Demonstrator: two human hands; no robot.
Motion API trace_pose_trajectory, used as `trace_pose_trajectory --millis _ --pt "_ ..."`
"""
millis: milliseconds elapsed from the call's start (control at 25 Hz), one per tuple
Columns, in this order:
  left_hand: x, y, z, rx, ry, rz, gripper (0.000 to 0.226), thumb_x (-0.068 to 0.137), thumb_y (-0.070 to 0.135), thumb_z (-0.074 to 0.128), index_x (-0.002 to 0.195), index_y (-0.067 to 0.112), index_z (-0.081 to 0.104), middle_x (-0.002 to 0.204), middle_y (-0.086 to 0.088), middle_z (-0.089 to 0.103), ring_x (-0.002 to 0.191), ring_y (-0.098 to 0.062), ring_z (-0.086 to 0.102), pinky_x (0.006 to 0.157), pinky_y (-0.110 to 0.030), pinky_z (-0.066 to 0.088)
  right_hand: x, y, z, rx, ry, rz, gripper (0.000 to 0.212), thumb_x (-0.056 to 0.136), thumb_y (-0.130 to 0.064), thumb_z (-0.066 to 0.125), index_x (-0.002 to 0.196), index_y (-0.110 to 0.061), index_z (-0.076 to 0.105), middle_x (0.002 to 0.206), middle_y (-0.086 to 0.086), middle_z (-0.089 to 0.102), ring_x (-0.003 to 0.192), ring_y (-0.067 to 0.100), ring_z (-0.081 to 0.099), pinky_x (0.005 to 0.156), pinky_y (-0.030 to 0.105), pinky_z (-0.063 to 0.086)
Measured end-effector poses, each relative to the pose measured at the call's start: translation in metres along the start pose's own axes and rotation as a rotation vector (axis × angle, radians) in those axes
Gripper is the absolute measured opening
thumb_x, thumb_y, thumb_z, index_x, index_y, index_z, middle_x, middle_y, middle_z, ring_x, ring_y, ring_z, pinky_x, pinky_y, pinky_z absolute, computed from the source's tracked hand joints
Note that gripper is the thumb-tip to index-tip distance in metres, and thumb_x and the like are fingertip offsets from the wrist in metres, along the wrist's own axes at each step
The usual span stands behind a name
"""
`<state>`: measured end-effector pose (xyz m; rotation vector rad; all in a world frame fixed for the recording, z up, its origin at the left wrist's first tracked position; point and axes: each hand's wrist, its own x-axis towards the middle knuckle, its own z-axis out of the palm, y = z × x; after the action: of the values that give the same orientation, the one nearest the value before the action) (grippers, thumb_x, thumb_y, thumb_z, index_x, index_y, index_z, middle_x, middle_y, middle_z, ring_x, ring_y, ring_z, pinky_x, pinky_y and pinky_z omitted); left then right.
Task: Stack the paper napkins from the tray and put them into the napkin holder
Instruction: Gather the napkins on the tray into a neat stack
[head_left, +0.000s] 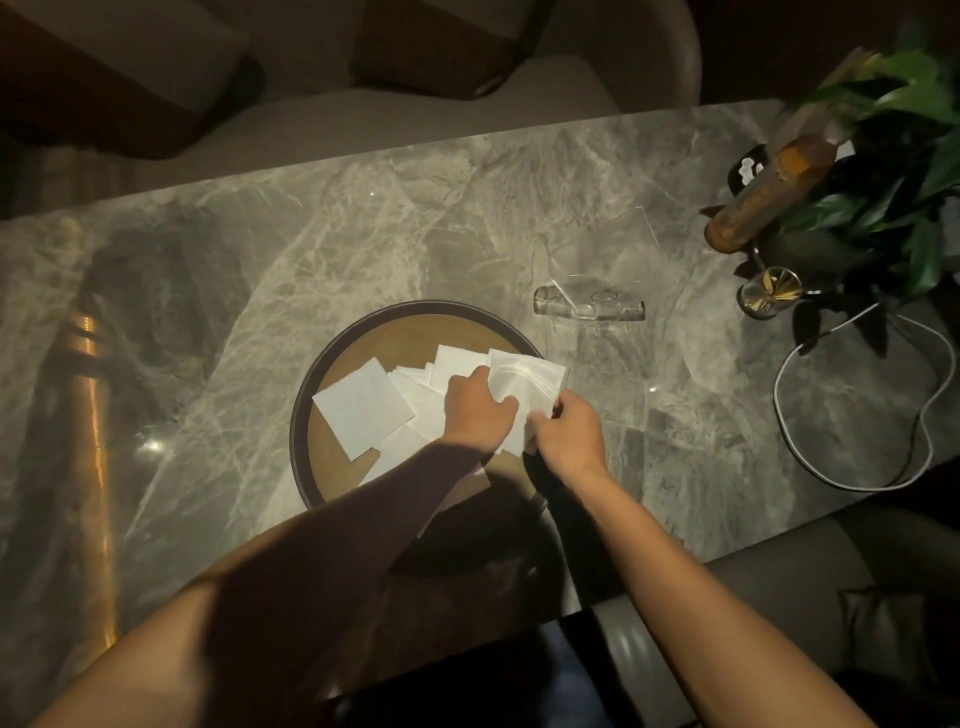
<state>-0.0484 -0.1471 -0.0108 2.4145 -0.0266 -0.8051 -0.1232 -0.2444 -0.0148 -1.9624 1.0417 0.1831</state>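
Observation:
A round brown tray (332, 364) with a dark rim lies on the marble table. Several white square paper napkins (362, 408) are scattered in it. My left hand (475, 405) and my right hand (569, 434) both grip a small stack of napkins (527, 376) over the tray's right edge. A clear acrylic napkin holder (592, 304) stands just beyond the tray to the right, nothing visible in it.
At the right end stand a potted green plant (883, 208), a brown wooden cylinder (763, 197) and a small glass of toothpicks (769, 291). A white cable (789, 431) loops on the table. Chairs stand past the table's far edge.

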Motion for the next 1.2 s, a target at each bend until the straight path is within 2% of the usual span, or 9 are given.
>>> trace_pose_trajectory --millis 160,280,360,520,640,720,800,1000,1200 --pt "0.002 0.003 -0.001 -0.077 0.039 -0.009 0.048 0.094 0.029 0.064 0.137 0.017 0.047 0.134 -0.008 0.054 0.121 -0.026 0.053 0.100 -0.032 0.044 0.002 -0.003 0.007 -0.105 0.036 -0.024 0.022 0.090 -0.021 0.064 0.112 -0.015 0.066 0.109 0.006 0.068 0.097 0.026 0.068 0.081 0.045 0.063" --pt "0.004 0.002 -0.007 -0.296 -0.012 -0.085 0.053 0.089 0.018 0.068 0.136 0.014 0.045 0.129 -0.010 0.057 0.118 -0.029 0.057 0.099 -0.039 0.051 0.004 -0.008 0.011 -0.041 0.018 0.035 0.029 0.091 -0.014 0.064 0.120 -0.011 0.064 0.114 0.006 0.068 0.102 0.027 0.067 0.083 0.042 0.061" --pt "0.007 -0.001 -0.011 -0.392 -0.058 -0.135 0.051 0.087 0.017 0.070 0.133 0.013 0.050 0.125 -0.010 0.060 0.113 -0.029 0.059 0.097 -0.042 0.053 0.005 -0.009 0.013 -0.002 0.023 0.061 0.034 0.090 -0.013 0.065 0.124 -0.010 0.062 0.118 0.008 0.068 0.106 0.028 0.067 0.086 0.045 0.061" --pt "0.004 -0.005 -0.014 -0.419 -0.138 -0.072 0.040 0.087 0.017 0.069 0.126 0.014 0.060 0.121 -0.008 0.066 0.107 -0.026 0.063 0.094 -0.041 0.056 0.001 -0.010 0.012 0.064 0.032 0.084 0.041 0.086 -0.015 0.070 0.123 -0.013 0.054 0.116 0.008 0.067 0.102 0.029 0.068 0.085 0.050 0.062" --pt "-0.006 -0.011 -0.021 -0.472 -0.138 0.038 0.031 0.086 0.013 0.068 0.117 0.015 0.062 0.109 -0.004 0.067 0.098 -0.019 0.064 0.084 -0.030 0.058 -0.007 -0.008 0.009 0.149 0.033 0.076 0.053 0.081 -0.016 0.076 0.126 -0.018 0.048 0.115 0.003 0.064 0.098 0.020 0.065 0.084 0.041 0.061" --pt "-0.015 -0.017 -0.028 -0.484 -0.142 0.132 0.020 0.087 0.009 0.068 0.107 0.010 0.063 0.098 -0.006 0.065 0.087 -0.014 0.062 0.068 -0.016 0.050 -0.011 -0.004 0.009 0.145 0.032 -0.003 0.060 0.075 -0.018 0.078 0.130 -0.021 0.052 0.119 -0.001 0.059 0.105 0.017 0.062 0.089 0.036 0.058" --pt "-0.023 -0.022 -0.036 -0.486 -0.147 0.206 0.017 0.088 0.008 0.067 0.105 0.009 0.063 0.094 -0.005 0.064 0.083 -0.013 0.062 0.062 -0.012 0.045 -0.015 -0.002 0.008 0.148 0.015 -0.072 0.058 0.076 -0.015 0.078 0.129 -0.024 0.059 0.120 -0.005 0.056 0.109 0.013 0.060 0.093 0.030 0.053" --pt "-0.039 -0.046 -0.041 -0.565 -0.140 0.268 0.022 0.090 0.019 0.072 0.111 0.015 0.067 0.100 -0.001 0.070 0.092 -0.015 0.068 0.071 -0.017 0.054 -0.031 -0.001 0.012 0.352 -0.101 -0.150 0.048 0.088 0.006 0.072 0.126 -0.023 0.064 0.112 -0.013 0.072 0.098 -0.007 0.068 0.082 0.014 0.056" --pt "-0.052 -0.068 -0.029 -0.526 -0.088 0.239 0.036 0.086 0.026 0.078 0.118 0.025 0.061 0.111 0.006 0.066 0.098 -0.014 0.067 0.085 -0.024 0.057 -0.049 0.011 0.034 0.427 -0.066 -0.126 0.045 0.085 0.011 0.072 0.112 -0.024 0.063 0.105 -0.006 0.071 0.098 0.006 0.069 0.083 0.019 0.058"
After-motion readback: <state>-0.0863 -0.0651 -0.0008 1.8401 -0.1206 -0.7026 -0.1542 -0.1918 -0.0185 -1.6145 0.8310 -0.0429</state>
